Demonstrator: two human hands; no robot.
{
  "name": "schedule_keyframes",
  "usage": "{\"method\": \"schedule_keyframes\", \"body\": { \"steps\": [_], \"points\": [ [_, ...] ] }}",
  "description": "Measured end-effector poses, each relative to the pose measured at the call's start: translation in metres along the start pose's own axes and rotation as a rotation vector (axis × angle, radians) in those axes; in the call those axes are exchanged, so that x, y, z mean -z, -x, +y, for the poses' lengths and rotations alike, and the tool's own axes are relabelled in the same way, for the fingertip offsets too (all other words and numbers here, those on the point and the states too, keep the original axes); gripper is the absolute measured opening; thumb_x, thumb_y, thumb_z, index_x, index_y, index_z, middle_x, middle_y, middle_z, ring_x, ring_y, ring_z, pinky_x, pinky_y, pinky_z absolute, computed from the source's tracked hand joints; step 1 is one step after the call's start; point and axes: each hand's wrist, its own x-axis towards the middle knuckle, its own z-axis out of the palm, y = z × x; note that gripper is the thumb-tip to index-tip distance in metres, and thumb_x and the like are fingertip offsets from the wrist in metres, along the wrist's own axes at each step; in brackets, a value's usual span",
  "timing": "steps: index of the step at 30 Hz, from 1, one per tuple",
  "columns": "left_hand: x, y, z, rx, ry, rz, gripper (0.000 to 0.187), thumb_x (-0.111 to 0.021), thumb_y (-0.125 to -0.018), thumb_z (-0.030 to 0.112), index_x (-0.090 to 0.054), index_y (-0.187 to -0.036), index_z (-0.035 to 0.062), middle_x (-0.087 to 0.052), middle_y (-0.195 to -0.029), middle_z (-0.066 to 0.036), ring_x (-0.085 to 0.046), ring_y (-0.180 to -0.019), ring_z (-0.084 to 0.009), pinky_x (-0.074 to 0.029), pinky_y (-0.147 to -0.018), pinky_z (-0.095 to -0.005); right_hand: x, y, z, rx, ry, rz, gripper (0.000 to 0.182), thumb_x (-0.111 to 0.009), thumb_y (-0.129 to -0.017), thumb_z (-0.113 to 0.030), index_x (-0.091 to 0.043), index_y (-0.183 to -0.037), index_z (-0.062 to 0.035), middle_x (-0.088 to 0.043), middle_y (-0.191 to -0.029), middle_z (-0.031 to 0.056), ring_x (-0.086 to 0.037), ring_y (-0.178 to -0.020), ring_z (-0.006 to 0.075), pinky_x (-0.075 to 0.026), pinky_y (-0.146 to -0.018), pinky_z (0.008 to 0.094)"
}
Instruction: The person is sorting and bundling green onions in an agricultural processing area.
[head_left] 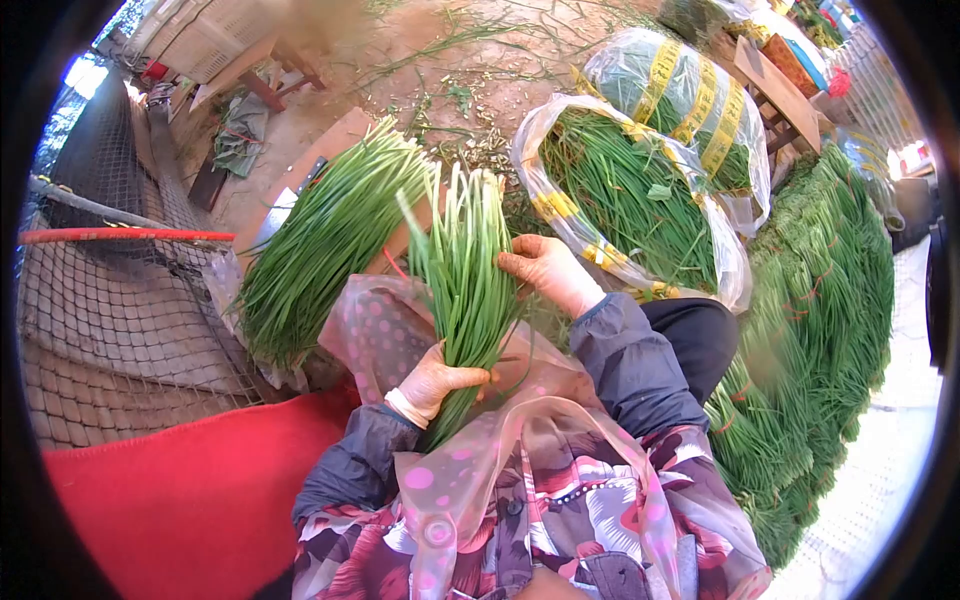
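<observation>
Green chives fill most of what we see. We grip one bunch of chives (465, 275) upright over our lap: our left hand (432, 383) is clenched around its lower stalks, fingers wrapped tight, while our right hand (545, 270) presses against the bunch's right side higher up, fingers curled onto the blades. Both hands wear thin pale gloves, and dark padded sleeves (625, 350) run back from them.

Just under the bunch, a translucent pink dotted apron (480, 450) drapes over our floral jacket (560, 520). Left of the bunch, close beside it, a second loose sheaf of chives (320, 240) lies slanted on a wooden board (320, 150), its tips fanning upward. Right of the bunch, past our right hand, an open clear plastic bag (640, 200) taped with yellow strips holds more chives; behind it sits a closed, taped bundle (685, 100). Farther right of the bunch, a long heap of tied bundles (820, 320) stretches down the frame's edge, bound with red bands.

Below and left of the bunch lies a red cloth (170, 480), and beyond that, dark netting (110, 300) with a red rod (120, 236) across it. Above the bunch, the bare dirt ground (450, 60) is littered with trimmings.
</observation>
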Motion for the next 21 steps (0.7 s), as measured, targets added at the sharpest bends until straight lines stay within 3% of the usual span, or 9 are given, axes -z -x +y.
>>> {"method": "schedule_keyframes", "body": {
  "steps": [7, 8, 11, 13, 15, 16, 17, 19, 21],
  "points": [
    [0.015, 0.022, 0.022, 0.004, -0.04, 0.027, 0.045, -0.07, -0.074, 0.0, -0.057, -0.117, 0.0034, -0.066, -0.092, -0.009, -0.061, -0.066, -0.0137, -0.049, -0.057, -0.0246, 0.014, -0.007, 0.01, 0.036, -0.096, 0.177, 0.018, -0.06, -0.091, -0.018, -0.066, -0.094, -0.0012, -0.066, -0.075, 0.0044, -0.062, -0.058, 0.0119, -0.052, -0.054, 0.0249],
    [0.0, 0.025, 0.024, -0.107, 0.022, 0.102, 0.047, -0.07, -0.074, -0.001, -0.057, -0.119, 0.0032, -0.066, -0.09, -0.009, -0.06, -0.062, -0.0135, -0.049, -0.056, -0.0239, 0.025, -0.011, 0.017, 0.067, -0.002, 0.227, 0.017, -0.06, -0.091, -0.017, -0.066, -0.094, -0.0009, -0.066, -0.074, 0.0044, -0.062, -0.057, 0.0125, -0.052, -0.053, 0.0258],
    [0.021, 0.036, 0.025, -0.005, -0.05, 0.054, 0.047, -0.07, -0.073, -0.001, -0.057, -0.118, 0.0033, -0.066, -0.088, -0.008, -0.061, -0.062, -0.0136, -0.049, -0.056, -0.0242, 0.079, -0.021, 0.051, 0.185, 0.494, 0.492, 0.017, -0.061, -0.089, -0.016, -0.066, -0.093, -0.0002, -0.066, -0.075, 0.0079, -0.061, -0.054, 0.0135, -0.051, -0.051, 0.0275],
    [0.021, 0.047, 0.029, 0.011, -0.024, 0.059, 0.043, -0.071, -0.073, 0.0, -0.059, -0.114, 0.0033, -0.066, -0.086, -0.007, -0.06, -0.062, -0.0135, -0.048, -0.056, -0.0247, 0.139, -0.023, 0.057, -0.063, 0.703, 0.623, 0.024, -0.065, -0.084, -0.019, -0.067, -0.1, -0.0019, -0.068, -0.078, 0.0118, -0.065, -0.062, 0.019, -0.053, -0.058, 0.0315],
    [0.023, 0.054, 0.027, -0.008, -0.104, 0.117, 0.036, -0.071, -0.075, 0.0, -0.06, -0.11, 0.0025, -0.064, -0.083, -0.006, -0.06, -0.062, -0.0125, -0.048, -0.056, -0.0249, 0.166, -0.015, 0.083, 0.059, 1.317, 0.405, 0.042, -0.07, -0.079, -0.022, -0.063, -0.116, -0.0058, -0.07, -0.085, 0.0138, -0.068, -0.076, 0.0243, -0.053, -0.07, 0.0343],
    [0.024, 0.052, 0.024, -0.007, -0.097, 0.142, 0.037, -0.072, -0.074, -0.001, -0.06, -0.109, 0.0042, -0.063, -0.083, -0.004, -0.059, -0.061, -0.012, -0.047, -0.055, -0.0246, 0.133, -0.004, 0.05, 0.069, 1.257, 0.443, 0.061, -0.072, -0.075, -0.023, -0.053, -0.131, -0.0097, -0.069, -0.094, 0.0137, -0.066, -0.089, 0.029, -0.051, -0.079, 0.0369],
    [0.023, 0.048, 0.021, -0.007, -0.09, 0.142, 0.037, -0.072, -0.074, -0.001, -0.06, -0.109, 0.0042, -0.063, -0.083, -0.004, -0.059, -0.061, -0.012, -0.047, -0.055, -0.0246, 0.095, 0.006, 0.011, -0.006, 1.037, 0.375, 0.066, -0.071, -0.078, -0.028, -0.047, -0.135, -0.0081, -0.069, -0.098, 0.0137, -0.067, -0.084, 0.0249, -0.051, -0.077, 0.034],
    [0.02, 0.039, 0.016, -0.06, -0.191, 0.161, 0.039, -0.072, -0.073, -0.002, -0.059, -0.11, 0.0056, -0.063, -0.086, -0.002, -0.059, -0.065, -0.0114, -0.047, -0.056, -0.0247, 0.038, 0.019, -0.028, 0.012, 0.218, 0.026, 0.062, -0.066, -0.086, -0.033, -0.045, -0.135, -0.0014, -0.069, -0.088, 0.0086, -0.062, -0.072, 0.0111, -0.049, -0.063, 0.026],
    [0.02, 0.032, 0.002, -0.093, -0.184, 0.166, 0.04, -0.072, -0.073, -0.003, -0.059, -0.111, 0.0059, -0.063, -0.087, -0.002, -0.059, -0.067, -0.011, -0.047, -0.056, -0.0245, -0.006, 0.014, -0.031, 0.019, 0.205, -0.065, 0.05, -0.069, -0.084, -0.025, -0.054, -0.123, 0.0013, -0.069, -0.083, 0.0084, -0.061, -0.061, 0.0122, -0.048, -0.057, 0.0259]
  ]
}}
